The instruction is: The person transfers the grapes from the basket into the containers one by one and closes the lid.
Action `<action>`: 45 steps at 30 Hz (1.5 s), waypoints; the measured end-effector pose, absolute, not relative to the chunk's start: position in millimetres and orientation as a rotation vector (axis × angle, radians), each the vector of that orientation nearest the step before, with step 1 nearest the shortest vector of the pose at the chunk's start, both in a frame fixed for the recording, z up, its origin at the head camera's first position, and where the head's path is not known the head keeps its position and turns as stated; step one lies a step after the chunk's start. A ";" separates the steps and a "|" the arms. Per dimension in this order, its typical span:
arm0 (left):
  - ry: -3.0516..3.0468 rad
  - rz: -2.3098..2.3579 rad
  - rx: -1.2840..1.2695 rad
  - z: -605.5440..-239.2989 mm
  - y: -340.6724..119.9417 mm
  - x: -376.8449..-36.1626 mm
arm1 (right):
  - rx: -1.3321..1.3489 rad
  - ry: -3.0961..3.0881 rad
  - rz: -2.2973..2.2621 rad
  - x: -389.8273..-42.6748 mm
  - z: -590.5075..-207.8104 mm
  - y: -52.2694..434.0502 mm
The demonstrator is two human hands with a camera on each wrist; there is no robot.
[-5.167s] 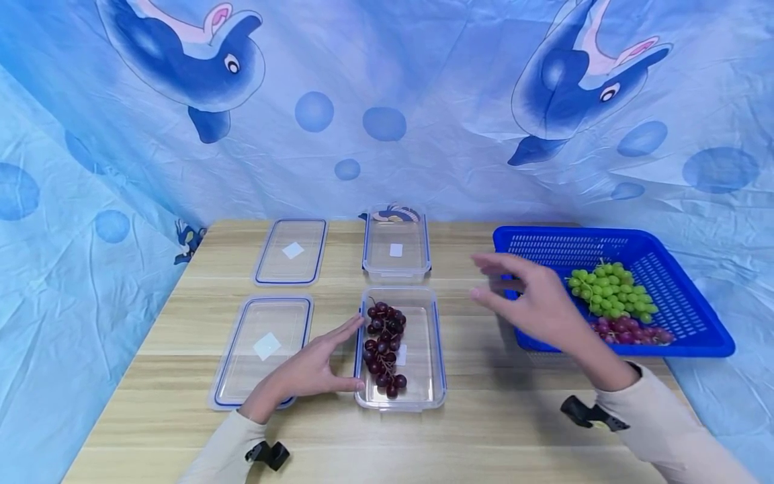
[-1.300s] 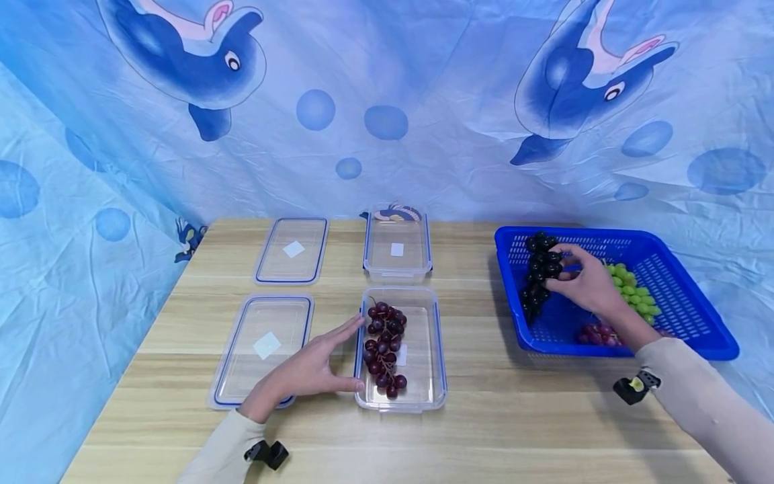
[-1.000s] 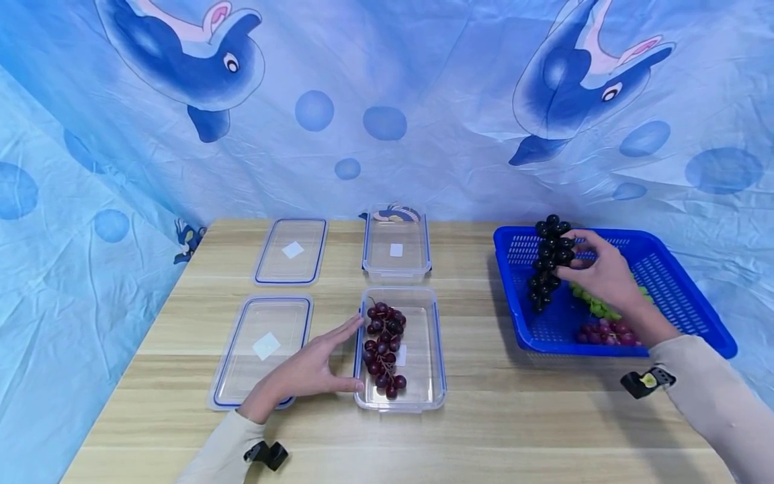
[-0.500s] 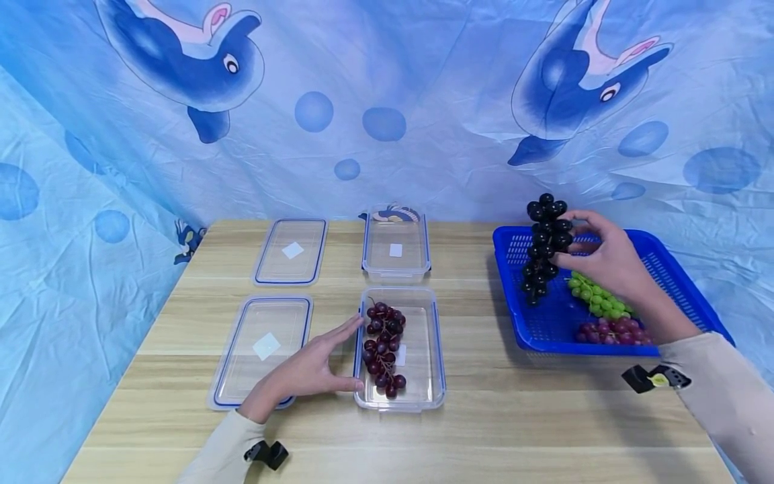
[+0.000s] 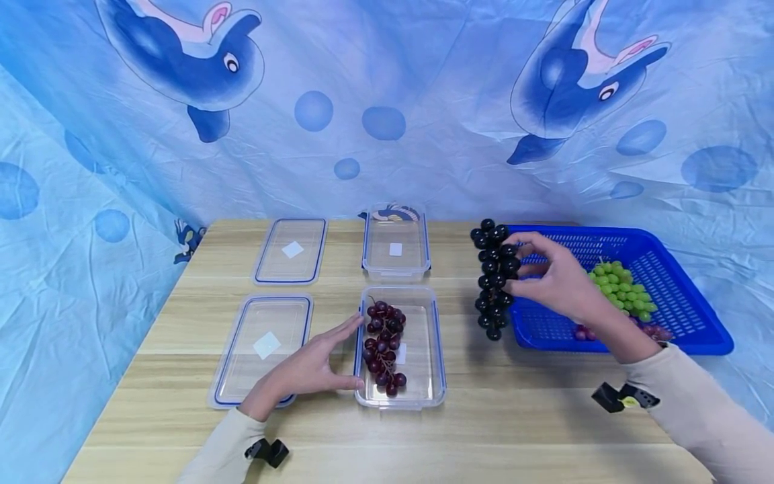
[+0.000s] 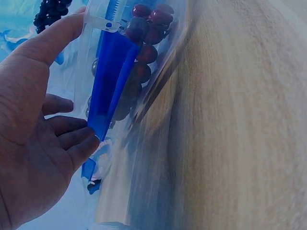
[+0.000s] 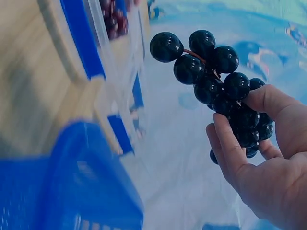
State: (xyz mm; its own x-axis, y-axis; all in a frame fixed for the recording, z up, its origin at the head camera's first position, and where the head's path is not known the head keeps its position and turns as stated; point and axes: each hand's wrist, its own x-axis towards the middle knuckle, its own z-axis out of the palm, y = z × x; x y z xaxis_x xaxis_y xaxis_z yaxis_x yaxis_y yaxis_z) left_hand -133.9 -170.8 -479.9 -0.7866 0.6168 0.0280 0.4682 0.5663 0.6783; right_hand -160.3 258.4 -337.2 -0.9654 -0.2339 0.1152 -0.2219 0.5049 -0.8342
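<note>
My right hand [image 5: 544, 279] [image 7: 259, 158] grips a bunch of black grapes [image 5: 492, 279] [image 7: 211, 76] and holds it in the air just left of the blue basket [image 5: 695, 339]. The bunch hangs above the wooden table [image 5: 484, 417], right of the near clear container [image 5: 423, 396]. That container holds a bunch of dark red grapes [image 5: 383, 347] [image 6: 144, 52]. My left hand [image 5: 308, 370] [image 6: 43, 124] lies flat with straight fingers against the container's left wall [image 6: 108, 81]. A second clear container [image 5: 396, 269] stands empty behind it.
Green grapes [image 5: 623, 289] and some red grapes [image 5: 656, 331] lie in the basket. Two clear lids with blue rims lie left of the containers, one near [image 5: 263, 346] and one far [image 5: 292, 250]. A blue dolphin-print cloth [image 5: 387, 101] hangs behind and around the table.
My right hand lifted the black grapes out of the basket and carried them left, past the basket's rim toward the containers. The left hand has stayed against the near container.
</note>
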 end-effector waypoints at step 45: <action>2.574 1.002 0.905 -476.6 -169.5 -135.4 | -0.604 2.867 -1.022 -133.1 -432.3 139.0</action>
State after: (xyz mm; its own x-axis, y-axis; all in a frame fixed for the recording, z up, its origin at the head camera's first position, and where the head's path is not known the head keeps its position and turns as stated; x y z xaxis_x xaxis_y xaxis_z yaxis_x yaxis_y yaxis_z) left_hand -135.4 -169.5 -476.6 -0.7814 0.6241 0.0060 0.4639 0.5743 0.6745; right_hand -133.1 139.0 -432.3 -0.9235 -0.3722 0.0927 -0.3469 0.7072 -0.6160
